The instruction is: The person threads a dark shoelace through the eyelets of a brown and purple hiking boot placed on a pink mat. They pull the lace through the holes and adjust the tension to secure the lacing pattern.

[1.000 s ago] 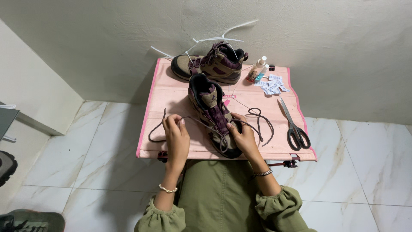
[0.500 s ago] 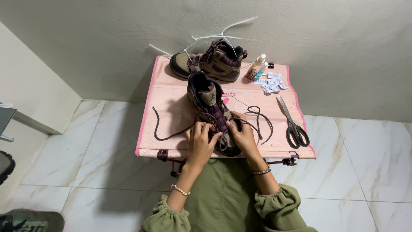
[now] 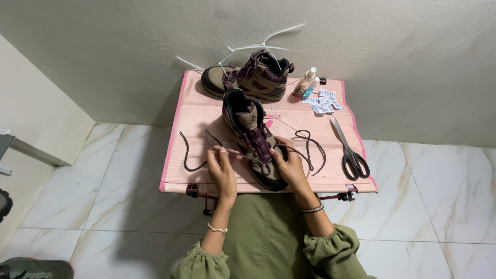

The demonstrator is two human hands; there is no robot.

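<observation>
Head view, tan-and-maroon boot [image 3: 251, 135], dark lace [image 3: 194, 157]

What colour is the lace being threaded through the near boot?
Dark purple-brown lace on the near boot, pinched by the left hand; head view.

Right hand [image 3: 290, 166]: fingertips hidden against the near boot [image 3: 253, 138], grip on the dark lace [image 3: 309, 147] not discernible; near boot's toe partly covered by both hands; left hand [image 3: 222, 170]: palm side unseen; far boot [image 3: 248, 80]: far side hidden; small white packets [image 3: 323, 101]: too small to tell apart; table legs [image 3: 199, 194] mostly hidden beneath the pink table [image 3: 196, 111]; dark object [image 3: 4, 204] cut off at left edge.
</observation>
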